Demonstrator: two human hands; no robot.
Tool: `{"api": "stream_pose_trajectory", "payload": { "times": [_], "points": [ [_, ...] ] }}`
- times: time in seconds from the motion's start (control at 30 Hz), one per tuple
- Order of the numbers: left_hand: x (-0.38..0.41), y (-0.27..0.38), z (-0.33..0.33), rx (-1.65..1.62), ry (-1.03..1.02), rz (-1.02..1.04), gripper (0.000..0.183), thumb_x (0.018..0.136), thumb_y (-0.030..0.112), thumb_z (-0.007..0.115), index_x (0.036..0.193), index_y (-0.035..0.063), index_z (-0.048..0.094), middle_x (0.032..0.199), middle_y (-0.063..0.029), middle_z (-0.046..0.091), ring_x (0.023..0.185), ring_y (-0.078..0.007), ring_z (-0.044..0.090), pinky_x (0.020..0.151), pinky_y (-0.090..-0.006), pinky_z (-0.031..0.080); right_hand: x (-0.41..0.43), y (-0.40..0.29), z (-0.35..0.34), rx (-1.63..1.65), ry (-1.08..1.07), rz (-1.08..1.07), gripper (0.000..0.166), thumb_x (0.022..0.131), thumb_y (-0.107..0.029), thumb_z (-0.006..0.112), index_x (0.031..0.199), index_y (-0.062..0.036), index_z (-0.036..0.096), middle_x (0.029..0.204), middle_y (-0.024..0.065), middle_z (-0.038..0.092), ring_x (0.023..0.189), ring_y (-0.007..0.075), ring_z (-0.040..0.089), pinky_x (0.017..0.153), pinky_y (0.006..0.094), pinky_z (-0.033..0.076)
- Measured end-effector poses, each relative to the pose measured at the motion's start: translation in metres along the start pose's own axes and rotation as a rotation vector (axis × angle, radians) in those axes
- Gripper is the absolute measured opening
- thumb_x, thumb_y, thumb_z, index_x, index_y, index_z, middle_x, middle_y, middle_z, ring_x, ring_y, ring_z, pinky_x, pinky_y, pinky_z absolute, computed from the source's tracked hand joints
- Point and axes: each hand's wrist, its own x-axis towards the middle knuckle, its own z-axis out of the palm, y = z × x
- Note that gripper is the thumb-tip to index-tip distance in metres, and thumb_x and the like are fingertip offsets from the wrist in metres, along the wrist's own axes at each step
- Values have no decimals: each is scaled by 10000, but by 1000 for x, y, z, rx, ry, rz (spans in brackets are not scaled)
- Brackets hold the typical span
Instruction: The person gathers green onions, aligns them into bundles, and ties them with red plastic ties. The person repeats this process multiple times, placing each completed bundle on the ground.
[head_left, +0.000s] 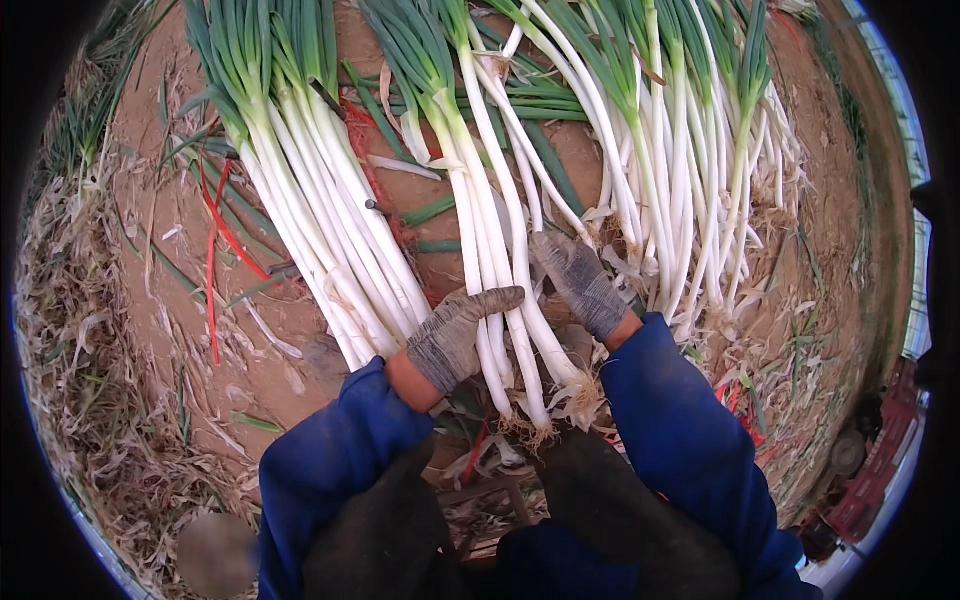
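My left hand (459, 330), in a grey knit glove, grips a few long green onion stalks (487, 225) by their white lower stems, its thumb laid across them. Their hairy roots (536, 431) hang toward my knees. My right hand (581, 281), gloved alike, is just right of these stalks with fingers extended; no stalk shows in its grasp, and its palm side is hidden. To the left lies a thick bundle of cleaned green onions (330, 210), its lower ends partly behind my left hand and sleeve. Many rooted green onions (675, 172) lie to the right.
Red plastic strips (213, 247) and red netting (367, 150) lie on the bare soil (172, 300). Dry peelings (97, 397) are heaped at left. Dark rods (375, 206) stick out beside the left bundle. A red vehicle (874, 465) shows at the right rim.
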Motion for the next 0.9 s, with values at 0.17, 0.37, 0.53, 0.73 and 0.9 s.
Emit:
{"api": "stream_pose_trajectory", "payload": {
  "times": [0.17, 0.37, 0.53, 0.73, 0.9],
  "points": [
    [1, -3, -2, -38, 2, -28, 312, 836, 79, 735, 1126, 15, 639, 960, -115, 692, 840, -251, 685, 740, -409, 588, -11, -12, 5, -258, 5, -22, 464, 1021, -415, 448, 1065, 10, 628, 652, 84, 577, 552, 151, 581, 544, 313, 487],
    [4, -6, 7, 78, 91, -6, 291, 821, 40, 736, 1098, 6, 653, 930, -123, 695, 792, -255, 688, 683, -394, 596, -35, -11, -4, -621, 114, -395, 255, 983, -240, 522, 1047, -48, 677, 676, 129, 594, 585, 279, 593, 521, 395, 451],
    [-2, 3, 5, 130, 127, 32, 289, 785, 61, 762, 1041, -9, 649, 879, -126, 679, 749, -264, 681, 680, -400, 597, -84, -47, -24, -589, -80, -407, 131, 933, -138, 601, 933, -43, 692, 623, 136, 569, 493, 281, 535, 470, 399, 410],
    [-13, 4, 5, 213, 171, 76, 273, 803, 120, 750, 1023, 4, 637, 826, -104, 675, 707, -239, 675, 621, -375, 593, -187, -4, -54, -813, -625, 38, 298, 913, -372, 559, 921, -107, 695, 650, 146, 621, 565, 346, 613, 536, 451, 484],
    [-20, 21, 13, 149, 195, 143, 241, 799, 111, 749, 984, 4, 639, 789, -89, 649, 655, -230, 647, 607, -361, 581, -319, 75, -102, -894, -1123, 547, 316, 871, -300, 564, 1065, -71, 661, 970, 147, 691, 869, 299, 689, 735, 414, 531]
  ]
}}
